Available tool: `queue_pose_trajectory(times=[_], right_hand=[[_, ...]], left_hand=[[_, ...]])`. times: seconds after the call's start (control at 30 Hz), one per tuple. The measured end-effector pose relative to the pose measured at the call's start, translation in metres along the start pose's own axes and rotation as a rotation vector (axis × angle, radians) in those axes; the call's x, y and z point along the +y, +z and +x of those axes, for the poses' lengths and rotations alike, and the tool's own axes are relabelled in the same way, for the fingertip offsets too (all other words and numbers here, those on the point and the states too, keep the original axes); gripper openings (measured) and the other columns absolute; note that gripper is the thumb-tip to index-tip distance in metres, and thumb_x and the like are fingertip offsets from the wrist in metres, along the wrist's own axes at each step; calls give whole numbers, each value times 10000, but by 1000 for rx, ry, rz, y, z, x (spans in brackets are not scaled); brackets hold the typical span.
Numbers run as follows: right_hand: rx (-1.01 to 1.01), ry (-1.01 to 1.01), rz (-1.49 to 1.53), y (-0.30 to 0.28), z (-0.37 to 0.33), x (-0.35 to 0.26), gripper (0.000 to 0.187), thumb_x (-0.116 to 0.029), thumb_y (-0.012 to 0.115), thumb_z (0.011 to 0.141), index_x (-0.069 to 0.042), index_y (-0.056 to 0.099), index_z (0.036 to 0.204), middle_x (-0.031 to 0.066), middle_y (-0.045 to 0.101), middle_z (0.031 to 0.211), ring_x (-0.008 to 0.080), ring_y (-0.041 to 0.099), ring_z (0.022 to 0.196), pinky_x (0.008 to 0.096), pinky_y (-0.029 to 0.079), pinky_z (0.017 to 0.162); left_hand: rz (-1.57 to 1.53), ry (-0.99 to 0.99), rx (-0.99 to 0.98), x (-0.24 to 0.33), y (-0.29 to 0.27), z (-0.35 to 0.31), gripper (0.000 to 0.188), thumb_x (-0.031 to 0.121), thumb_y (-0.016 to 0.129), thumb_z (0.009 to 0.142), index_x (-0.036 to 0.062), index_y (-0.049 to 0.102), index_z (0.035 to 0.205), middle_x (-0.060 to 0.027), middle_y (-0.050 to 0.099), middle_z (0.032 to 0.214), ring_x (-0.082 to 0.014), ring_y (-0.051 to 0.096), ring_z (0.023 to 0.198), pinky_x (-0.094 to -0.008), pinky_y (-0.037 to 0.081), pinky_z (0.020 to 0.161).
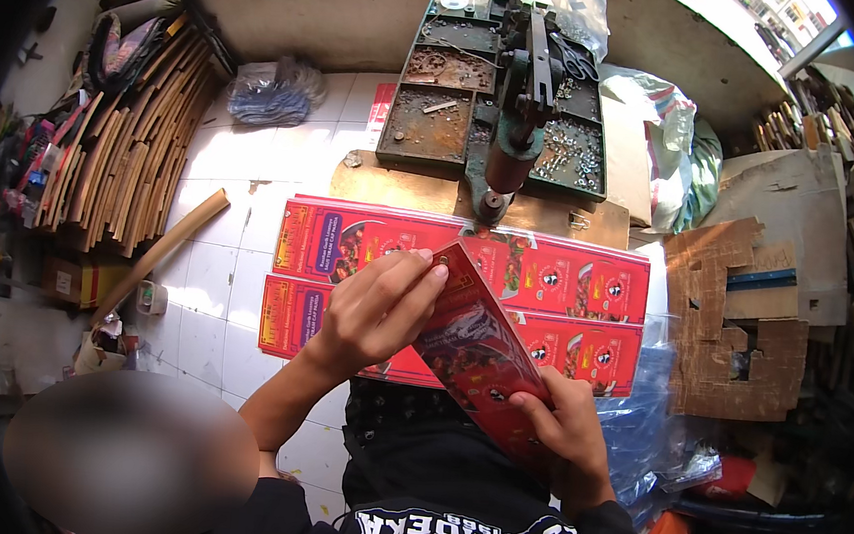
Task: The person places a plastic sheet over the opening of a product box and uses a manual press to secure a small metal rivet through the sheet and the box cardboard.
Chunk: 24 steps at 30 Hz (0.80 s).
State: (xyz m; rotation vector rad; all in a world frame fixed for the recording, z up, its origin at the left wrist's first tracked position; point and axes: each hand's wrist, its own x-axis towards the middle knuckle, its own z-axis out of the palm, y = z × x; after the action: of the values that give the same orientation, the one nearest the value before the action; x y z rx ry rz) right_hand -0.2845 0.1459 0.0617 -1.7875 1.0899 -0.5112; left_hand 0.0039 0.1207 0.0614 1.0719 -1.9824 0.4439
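Observation:
A long, glossy red printed strip (481,347) slants across in front of me, its upper end toward the press. My left hand (379,303) is closed on that upper end, fingertips at the corner beside a small round eyelet (443,260). Lower down, my right hand (569,434) grips the same strip by its right edge, thumb on top. Beneath it two stacks of similar red printed strips lie side by side, a far stack (596,283) and a near stack (610,357). Just beyond them stands a dark green hand press (513,158), its lower tip over the far stack's edge.
Metal trays (428,122) holding small metal pieces flank the press, with scissors (574,60) on the right one. Cardboard sheets (743,332) and clear plastic (635,424) lie to the right. At left are stacked boards (141,144), a leaning tube (162,256) and a plastic bundle (275,89).

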Motion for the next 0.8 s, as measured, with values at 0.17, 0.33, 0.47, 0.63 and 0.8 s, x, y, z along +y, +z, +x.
queue_pose_trajectory(times=[0.17, 0.33, 0.47, 0.63, 0.8], right_hand=[[-26, 14, 5, -1, 3, 0, 265, -176, 744, 884, -12, 655, 1072, 180, 694, 769, 329, 704, 680, 377, 519, 596], [-59, 25, 14, -2, 4, 1, 271, -167, 738, 886, -8, 651, 1088, 181, 699, 787, 325, 708, 696, 374, 519, 610], [-30, 32, 66, -8, 9, 5, 263, -147, 732, 889, 0, 645, 1089, 175, 690, 781, 278, 712, 700, 347, 515, 629], [58, -4, 266, -19, 17, 38, 290, -128, 709, 904, 31, 629, 1132, 119, 723, 840, 148, 693, 752, 299, 526, 680], [40, 52, 433, -28, 13, 37, 321, -152, 664, 937, 52, 601, 1176, 75, 726, 923, 102, 655, 849, 270, 513, 759]], left_hand=[[-1, -11, 1, -3, 2, -6, 321, -16, 741, 770, -27, 704, 1089, -133, 647, 1084, -267, 696, 875, -343, 597, 692], [-13, -37, -37, -1, -2, -6, 338, -23, 744, 755, -29, 701, 1091, -126, 649, 1090, -265, 693, 887, -356, 596, 717], [-210, -219, -11, 4, 0, 1, 334, -39, 744, 805, -13, 670, 1130, -145, 637, 1071, -270, 686, 902, -351, 586, 759], [-961, -1005, -82, 12, -4, 0, 420, 21, 696, 905, -40, 557, 1296, -133, 688, 1055, -206, 692, 967, -336, 579, 850], [-1390, -1100, 4, 23, 0, 0, 334, 13, 630, 953, -67, 567, 1271, -138, 702, 1095, -167, 682, 989, -322, 569, 878]])
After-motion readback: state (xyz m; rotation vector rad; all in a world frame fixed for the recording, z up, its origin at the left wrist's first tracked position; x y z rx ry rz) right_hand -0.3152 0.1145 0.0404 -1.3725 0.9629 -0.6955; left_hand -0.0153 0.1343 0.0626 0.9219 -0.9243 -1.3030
